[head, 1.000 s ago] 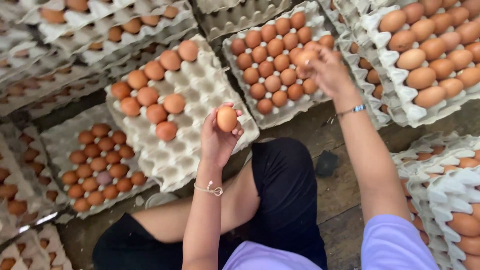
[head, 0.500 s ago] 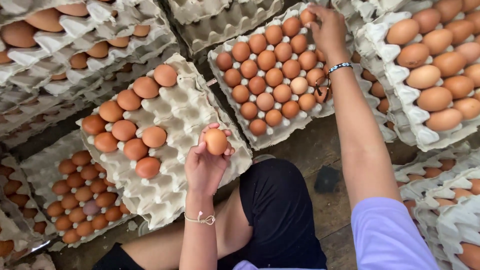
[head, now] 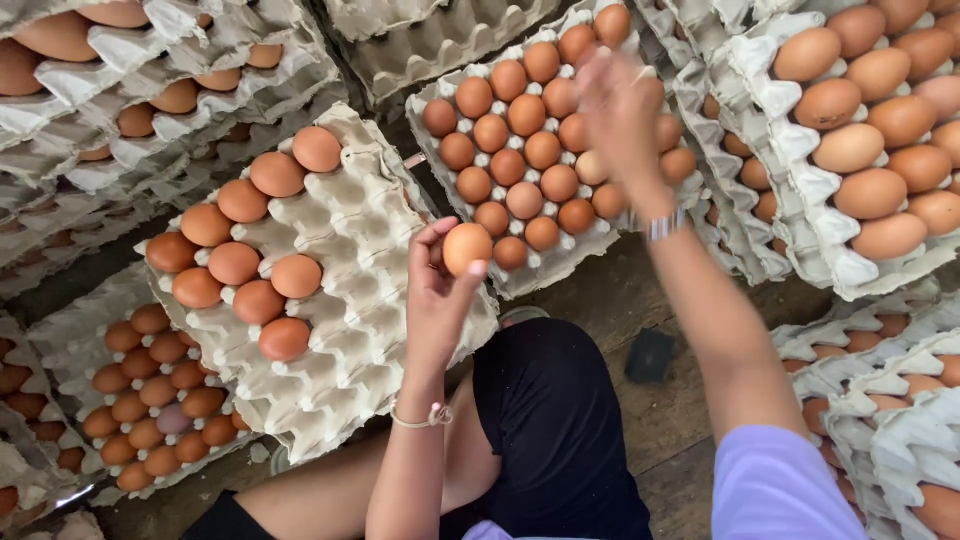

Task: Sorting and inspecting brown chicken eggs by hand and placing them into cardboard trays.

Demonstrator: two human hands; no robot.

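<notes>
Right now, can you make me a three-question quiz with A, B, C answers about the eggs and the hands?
1. Where is the right hand?
A. Over the full tray
B. On the floor
C. On the knee

2. How many eggs sit on the part-filled tray?
A. Two
B. Nine
C. Thirty

3. What is the left hand doing?
A. Lying flat and empty
B. Holding up one brown egg
C. Gripping a tray

Answers: 1 A, the hand is raised above that tray's eggs. 2 B, nine brown eggs fill its left side. 3 B, fingers pinch a single egg.
</notes>
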